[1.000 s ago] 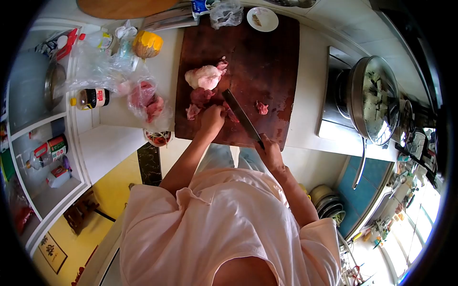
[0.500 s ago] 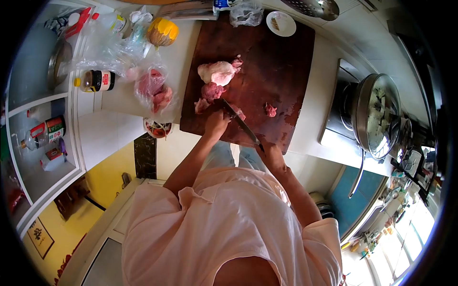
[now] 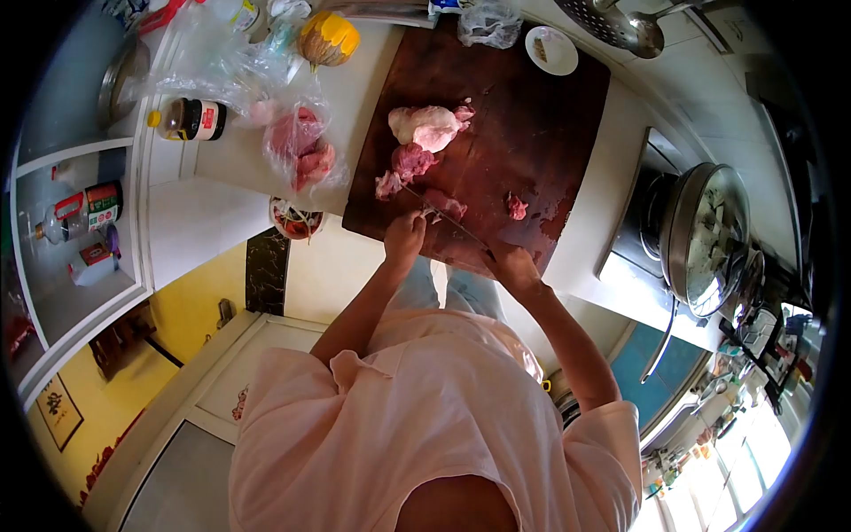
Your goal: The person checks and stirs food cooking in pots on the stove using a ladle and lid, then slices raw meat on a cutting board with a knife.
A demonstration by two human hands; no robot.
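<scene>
My right hand [image 3: 514,266] is closed round the handle of a knife [image 3: 456,223] at the near edge of the cutting board [image 3: 514,115]. The blade slants up and left, seen nearly edge-on, its tip by a small pale-pink piece of meat [image 3: 388,184]. My left hand [image 3: 405,235] has its fingers drawn together left of the blade, with a pale scrap of meat [image 3: 432,214] at the fingertips. A flat red slice [image 3: 446,204] lies beside the blade. Farther up are a red lump [image 3: 413,161] and a large whitish chunk of meat [image 3: 428,128]; another small piece [image 3: 517,207] sits to the right.
Bagged meat [image 3: 301,146], a partly peeled pumpkin [image 3: 328,38] and a dark sauce bottle [image 3: 192,119] stand on the left counter. A small white plate [image 3: 551,50] and a crumpled plastic bag [image 3: 490,22] are at the board's far end. A lidded pan [image 3: 709,239] stands on the stove at right.
My left hand has drawn back from the meat toward the board's near edge. The knife blade has turned from showing its side to nearly edge-on. The whole view has shifted slightly.
</scene>
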